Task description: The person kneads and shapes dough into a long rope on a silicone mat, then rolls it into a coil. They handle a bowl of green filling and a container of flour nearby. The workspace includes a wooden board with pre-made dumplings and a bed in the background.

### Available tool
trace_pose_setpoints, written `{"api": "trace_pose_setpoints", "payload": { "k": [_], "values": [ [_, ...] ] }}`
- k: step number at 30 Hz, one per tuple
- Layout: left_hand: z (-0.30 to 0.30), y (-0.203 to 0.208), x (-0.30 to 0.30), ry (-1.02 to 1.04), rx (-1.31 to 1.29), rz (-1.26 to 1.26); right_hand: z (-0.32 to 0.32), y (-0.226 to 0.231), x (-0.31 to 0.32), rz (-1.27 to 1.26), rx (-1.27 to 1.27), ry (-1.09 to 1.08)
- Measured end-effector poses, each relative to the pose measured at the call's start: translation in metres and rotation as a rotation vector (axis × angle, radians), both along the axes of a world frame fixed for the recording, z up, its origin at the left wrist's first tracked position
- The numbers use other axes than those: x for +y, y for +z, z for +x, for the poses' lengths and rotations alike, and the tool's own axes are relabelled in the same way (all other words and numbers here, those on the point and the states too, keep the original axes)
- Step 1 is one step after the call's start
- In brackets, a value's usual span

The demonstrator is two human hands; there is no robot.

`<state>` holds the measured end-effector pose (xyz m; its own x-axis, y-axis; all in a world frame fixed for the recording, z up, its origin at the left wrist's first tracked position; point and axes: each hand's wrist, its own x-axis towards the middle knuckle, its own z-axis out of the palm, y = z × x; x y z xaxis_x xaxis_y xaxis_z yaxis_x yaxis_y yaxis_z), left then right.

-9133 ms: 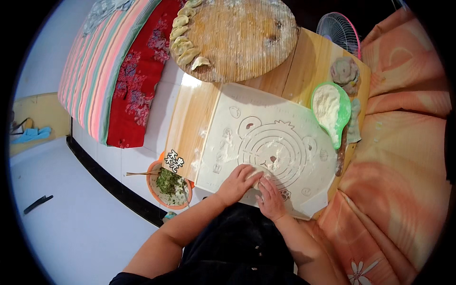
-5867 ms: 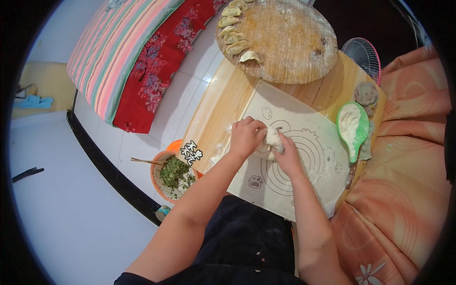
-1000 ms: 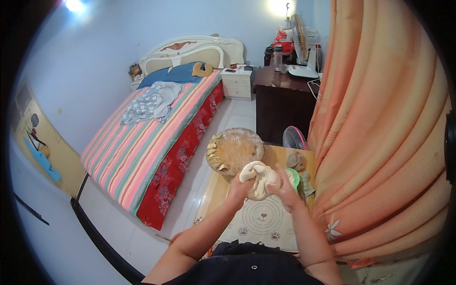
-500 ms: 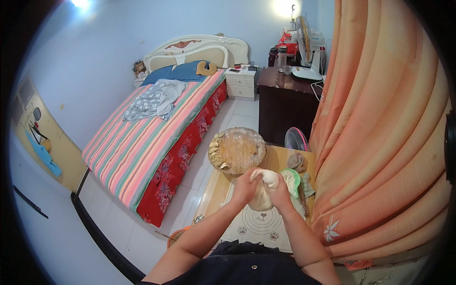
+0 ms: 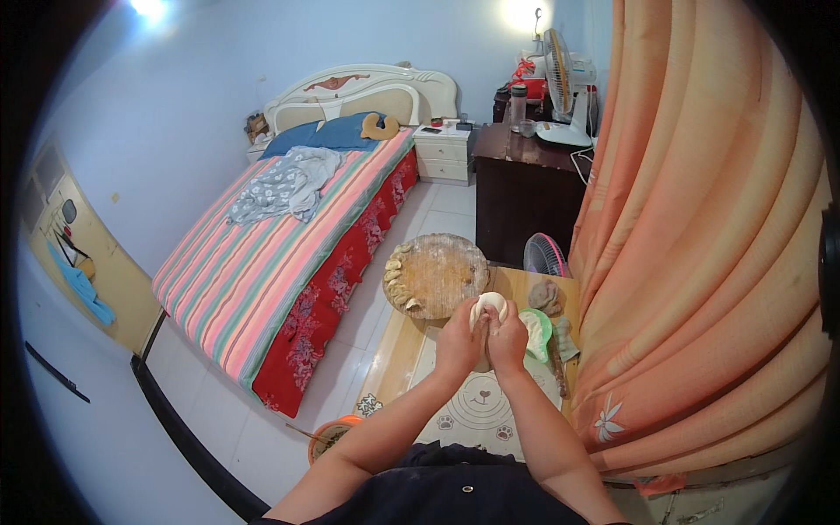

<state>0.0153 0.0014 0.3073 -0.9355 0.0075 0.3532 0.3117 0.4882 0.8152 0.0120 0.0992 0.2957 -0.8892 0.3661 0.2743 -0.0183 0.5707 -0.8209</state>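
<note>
A pale lump of dough (image 5: 492,303) bulges up between my two hands, held above a cream mat (image 5: 477,429) printed with an animal face and paw prints. My left hand (image 5: 458,339) is closed on its left side, my right hand (image 5: 508,338) on its right, thumbs close together. The hands hide its lower part. Just right of my right hand stands a green bowl (image 5: 548,336) with whitish contents. Beyond the hands lies a round, floured wooden board (image 5: 451,271), with several dumplings (image 5: 396,282) along its left edge.
The mat lies on a low wooden table (image 5: 390,369). On its right are a brownish bundle (image 5: 544,297) and a dark stick (image 5: 558,372). An orange bowl (image 5: 343,423) stands at lower left. A long curtain (image 5: 691,262) hangs at right; a striped bed (image 5: 254,280) fills the left.
My hands have come closer together. The dough hung down as a wide flap before; now it is gathered into a rounded bulge above my thumbs.
</note>
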Motion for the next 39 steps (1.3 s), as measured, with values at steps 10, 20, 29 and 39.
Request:
{"api": "trace_pose_setpoints", "payload": {
  "k": [10,20,29,39],
  "values": [
    [-0.018,0.010,-0.022,-0.079,-0.152,1.014,0.002,0.007,0.003,-0.767,0.236,0.368],
    [-0.018,0.056,-0.060,-0.501,-0.364,0.335,0.010,0.006,0.019,-0.468,0.032,0.468],
    [-0.010,0.036,-0.045,-0.213,-0.260,0.497,0.031,0.054,0.022,-0.913,0.013,0.581],
    [-0.006,0.051,-0.058,-0.516,-0.526,0.543,0.023,0.032,0.024,-1.029,-0.090,0.555]
  ]
}}
